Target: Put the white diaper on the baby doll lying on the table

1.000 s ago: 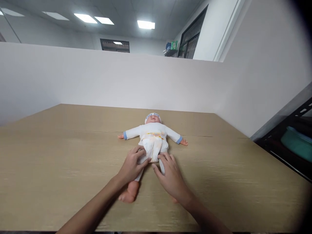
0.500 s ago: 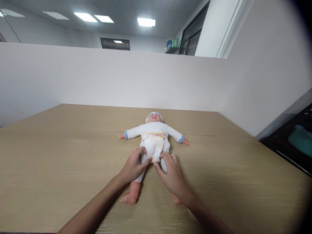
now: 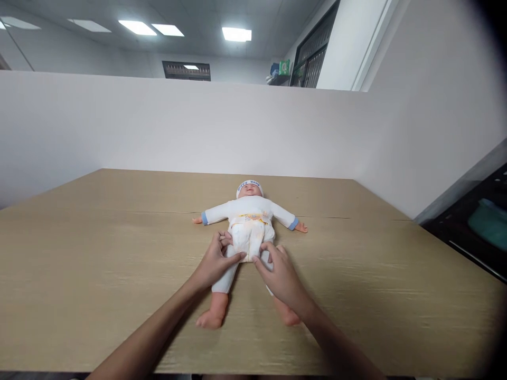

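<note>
A baby doll (image 3: 249,208) lies on its back on the table, head at the far side, arms stretched out and legs apart. It wears a white top with blue cuffs, white leggings and a lettered headband. Around its hips is a white diaper (image 3: 249,236) with an orange patterned waistband. My left hand (image 3: 218,258) pinches the diaper's edge at the leg on the left, thumb near the crotch. At the other leg, my right hand (image 3: 278,266) has its fingers curled on the opposite edge, thumb close to the crotch. Both sets of fingertips are partly hidden.
The wood-grain table (image 3: 119,253) has a seam running across it behind the doll. A white partition (image 3: 222,126) rises at its far edge. On the right stands a dark open case or shelf (image 3: 475,221) with a teal item inside.
Both hands have shifted slightly at the leg edges, and the diaper front looks flatter and wider between them. More of the doll's leg on the right shows. The view has tilted a little.
</note>
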`<act>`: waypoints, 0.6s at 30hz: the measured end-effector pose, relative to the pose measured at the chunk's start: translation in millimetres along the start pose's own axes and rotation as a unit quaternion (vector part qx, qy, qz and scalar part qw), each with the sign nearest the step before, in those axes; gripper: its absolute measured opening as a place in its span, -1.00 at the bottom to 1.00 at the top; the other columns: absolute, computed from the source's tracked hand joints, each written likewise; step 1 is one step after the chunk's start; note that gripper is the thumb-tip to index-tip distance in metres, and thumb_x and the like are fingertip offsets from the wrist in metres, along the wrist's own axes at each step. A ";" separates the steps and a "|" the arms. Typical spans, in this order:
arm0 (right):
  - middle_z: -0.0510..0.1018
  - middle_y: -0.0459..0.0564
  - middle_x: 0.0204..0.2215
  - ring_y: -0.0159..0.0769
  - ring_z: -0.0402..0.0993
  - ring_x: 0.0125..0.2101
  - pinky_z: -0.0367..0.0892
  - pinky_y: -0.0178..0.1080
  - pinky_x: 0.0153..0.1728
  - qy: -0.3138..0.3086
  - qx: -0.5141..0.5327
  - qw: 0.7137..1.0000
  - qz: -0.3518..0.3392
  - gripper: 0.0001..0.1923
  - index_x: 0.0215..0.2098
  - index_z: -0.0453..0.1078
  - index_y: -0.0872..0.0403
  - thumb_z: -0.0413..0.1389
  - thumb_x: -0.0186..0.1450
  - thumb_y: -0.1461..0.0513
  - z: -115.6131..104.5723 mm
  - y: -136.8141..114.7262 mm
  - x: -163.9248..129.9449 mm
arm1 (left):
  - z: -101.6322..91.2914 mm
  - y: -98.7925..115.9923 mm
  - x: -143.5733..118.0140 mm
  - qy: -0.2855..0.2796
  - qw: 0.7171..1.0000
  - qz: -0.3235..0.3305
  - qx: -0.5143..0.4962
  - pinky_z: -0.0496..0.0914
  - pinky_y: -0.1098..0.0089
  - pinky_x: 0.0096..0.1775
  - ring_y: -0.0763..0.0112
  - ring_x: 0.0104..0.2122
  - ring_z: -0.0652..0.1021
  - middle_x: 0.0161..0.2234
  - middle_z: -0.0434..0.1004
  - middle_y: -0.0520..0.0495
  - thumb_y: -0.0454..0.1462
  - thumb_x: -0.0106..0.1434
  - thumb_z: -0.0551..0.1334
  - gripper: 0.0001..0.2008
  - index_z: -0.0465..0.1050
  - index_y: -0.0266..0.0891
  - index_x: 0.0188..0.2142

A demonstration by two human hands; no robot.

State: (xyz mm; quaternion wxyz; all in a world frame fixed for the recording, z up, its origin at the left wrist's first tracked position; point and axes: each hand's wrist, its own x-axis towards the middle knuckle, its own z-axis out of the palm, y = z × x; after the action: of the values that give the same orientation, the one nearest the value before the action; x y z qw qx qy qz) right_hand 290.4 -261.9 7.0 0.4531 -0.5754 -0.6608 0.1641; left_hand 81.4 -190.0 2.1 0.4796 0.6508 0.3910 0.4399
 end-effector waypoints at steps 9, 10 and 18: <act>0.66 -0.02 -0.14 -0.06 0.61 -0.08 0.43 -0.06 0.00 0.043 0.130 0.988 0.076 -0.67 -0.12 0.36 -0.05 0.36 0.31 0.05 -5.1 10.0 6.2 | 1.7 1.2 -5.6 0.033 0.999 -0.013 -0.013 0.39 0.37 -0.21 0.39 -0.29 0.52 -0.24 0.50 0.10 0.03 0.28 0.45 -0.41 0.11 -0.08 0.00; 0.68 -0.01 -0.16 -0.04 0.61 -0.09 0.43 -0.05 -0.02 0.043 0.119 0.989 0.079 -0.69 -0.13 0.39 -0.05 0.37 0.30 0.05 -6.6 9.7 6.1 | 0.9 1.4 -6.9 0.037 0.999 -0.009 0.009 0.38 0.36 -0.20 0.37 -0.27 0.53 -0.23 0.52 0.07 0.04 0.28 0.44 -0.45 0.18 -0.11 -0.01; 0.75 0.03 -0.21 0.05 0.52 -0.11 0.35 -0.03 -0.09 0.001 -0.001 0.999 0.043 -0.82 -0.19 0.67 -0.08 0.30 0.38 0.04 -11.8 1.9 5.6 | -3.0 20.7 -11.6 -0.039 0.990 0.001 0.135 0.38 0.29 -0.17 0.21 -0.23 0.55 -0.24 0.64 -0.04 0.12 0.38 0.32 -0.56 0.60 -0.21 -0.16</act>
State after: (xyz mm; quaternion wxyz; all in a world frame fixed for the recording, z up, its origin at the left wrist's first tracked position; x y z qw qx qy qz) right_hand 301.3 -259.9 14.2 0.4455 -0.6037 -0.6354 0.1824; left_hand 76.8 -204.8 20.2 0.4014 0.7269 0.4270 0.3580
